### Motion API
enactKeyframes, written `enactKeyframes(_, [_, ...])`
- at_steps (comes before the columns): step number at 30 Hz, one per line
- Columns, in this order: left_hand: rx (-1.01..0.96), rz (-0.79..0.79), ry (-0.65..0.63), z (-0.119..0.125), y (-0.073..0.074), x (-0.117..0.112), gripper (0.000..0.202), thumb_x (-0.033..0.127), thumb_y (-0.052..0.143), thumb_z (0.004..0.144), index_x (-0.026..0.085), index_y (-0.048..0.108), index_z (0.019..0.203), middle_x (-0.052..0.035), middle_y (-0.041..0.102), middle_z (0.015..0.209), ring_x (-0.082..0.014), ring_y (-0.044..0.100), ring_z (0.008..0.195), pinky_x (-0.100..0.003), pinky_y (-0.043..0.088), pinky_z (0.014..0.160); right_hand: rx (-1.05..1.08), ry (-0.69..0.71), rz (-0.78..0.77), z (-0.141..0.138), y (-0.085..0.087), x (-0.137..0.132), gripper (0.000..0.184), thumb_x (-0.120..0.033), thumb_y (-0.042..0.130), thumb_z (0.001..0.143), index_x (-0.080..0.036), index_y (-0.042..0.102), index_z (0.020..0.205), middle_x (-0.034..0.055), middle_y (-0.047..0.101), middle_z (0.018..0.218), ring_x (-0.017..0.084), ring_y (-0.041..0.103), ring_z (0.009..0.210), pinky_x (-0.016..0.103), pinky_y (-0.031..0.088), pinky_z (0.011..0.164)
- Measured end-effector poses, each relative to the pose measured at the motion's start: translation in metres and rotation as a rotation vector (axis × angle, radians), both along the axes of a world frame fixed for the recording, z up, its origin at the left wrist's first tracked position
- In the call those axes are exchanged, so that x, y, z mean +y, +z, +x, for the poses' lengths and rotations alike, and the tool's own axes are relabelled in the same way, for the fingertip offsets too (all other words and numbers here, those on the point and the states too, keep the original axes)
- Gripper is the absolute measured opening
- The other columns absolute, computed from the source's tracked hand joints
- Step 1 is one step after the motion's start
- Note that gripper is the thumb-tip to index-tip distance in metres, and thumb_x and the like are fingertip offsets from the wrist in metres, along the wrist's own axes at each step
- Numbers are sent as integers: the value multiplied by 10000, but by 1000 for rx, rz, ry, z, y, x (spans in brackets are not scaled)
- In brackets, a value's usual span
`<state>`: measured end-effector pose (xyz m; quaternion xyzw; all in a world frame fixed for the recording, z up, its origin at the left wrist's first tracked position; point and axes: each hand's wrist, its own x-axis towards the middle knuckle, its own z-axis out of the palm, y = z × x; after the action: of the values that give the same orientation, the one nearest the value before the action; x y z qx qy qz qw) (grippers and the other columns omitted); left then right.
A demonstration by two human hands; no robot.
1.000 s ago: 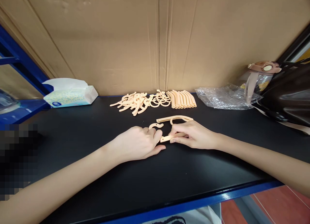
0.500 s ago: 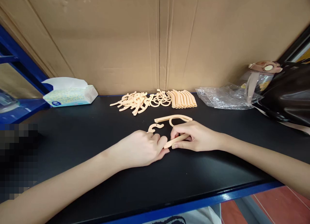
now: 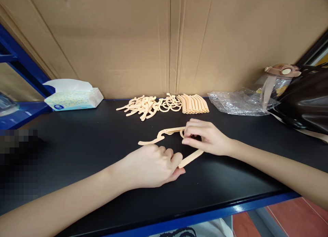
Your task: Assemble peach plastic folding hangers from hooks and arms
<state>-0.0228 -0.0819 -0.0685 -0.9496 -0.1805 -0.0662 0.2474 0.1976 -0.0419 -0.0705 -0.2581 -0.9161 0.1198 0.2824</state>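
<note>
My left hand (image 3: 156, 165) is closed in a pinch on one end of a beige curved hanger arm (image 3: 191, 158), which slants up to the right. My right hand (image 3: 207, 136) hovers beside the other pieces, fingers bent and thumb apart; nothing shows firmly held. Its palm side overlaps the far end of the hanger arm; whether they touch I cannot tell. Beyond my hands lie a long beige strip (image 3: 175, 130) and an S-curved beige piece (image 3: 152, 141), meeting at one end. A curved beige hook (image 3: 181, 133) is partly hidden behind my right fingertips.
At the back of the black table (image 3: 102, 209) are a heap of beige pieces (image 3: 142, 107), several beige hooks (image 3: 170, 103) and a row of beige arms (image 3: 194, 104). A tissue pack (image 3: 73, 98) stands left. Plastic wrap (image 3: 230, 103), a bottle (image 3: 278, 81) and a black bag (image 3: 302, 100) are right.
My right hand has let go of the hanger arm and moved slightly up towards the strip. My left hand has come nearer with the arm, uncovering more of the S-curved piece.
</note>
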Motion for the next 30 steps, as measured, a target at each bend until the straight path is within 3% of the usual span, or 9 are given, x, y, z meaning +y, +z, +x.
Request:
enactKeyframes(3, [-3,-2,-6,1,-1,-1,300,358,387,937,185,458,703,23,521,515,-144,500,372,-281,240,385,-3,-166,89,3,-1,6,285,-330,480,929,-174,590,717,44,580,830,152,515,796,283,414,720])
enactKeyframes(6, [6,-16,1,0,-1,-1,303,353,374,943,185,462,707,18,526,526,-145,504,387,-282,240,395,-8,-267,75,6,-5,13,317,-328,480,929,-179,628,691,47,601,918,167,543,876,302,421,784])
enactKeyframes(11, [4,-72,-52,0,2,0,349,425,390,942,182,470,704,16,529,537,-136,480,404,-274,267,411,7,-284,-31,7,-8,17,391,-337,461,942,-190,660,639,19,653,887,151,583,864,297,429,806])
enactKeyframes(14, [-27,-173,-125,0,4,-1,392,513,439,896,181,470,690,12,520,554,-139,472,451,-269,311,432,-19,-278,-48,6,-7,16,345,-339,456,945,-208,712,755,16,667,883,156,588,869,302,435,817])
enactKeyframes(20, [-65,-398,-159,0,10,0,62,220,499,716,172,483,751,0,478,641,-155,425,581,-273,319,469,-84,-279,-86,5,-6,13,298,-373,454,941,-239,719,921,24,639,1013,170,580,950,312,450,856])
enactKeyframes(24, [-81,-406,-181,1,13,2,57,156,458,724,165,498,764,-10,466,666,-162,401,608,-284,330,508,-104,-301,-94,4,-6,13,282,-367,450,940,-249,705,966,24,617,1048,172,569,984,321,449,886])
enactKeyframes(28, [-63,-383,-179,4,13,2,144,196,418,867,162,556,890,-38,559,815,-191,487,758,-346,404,727,-104,-309,-79,3,-7,14,288,-341,428,948,-236,696,953,29,609,1062,176,565,998,329,453,892])
enactKeyframes(30, [-51,-385,-182,4,12,3,137,186,445,874,168,564,941,-50,591,954,-215,511,916,-389,370,888,-102,-312,-73,3,-8,14,299,-339,412,954,-229,690,944,34,609,1056,181,564,1001,334,457,887])
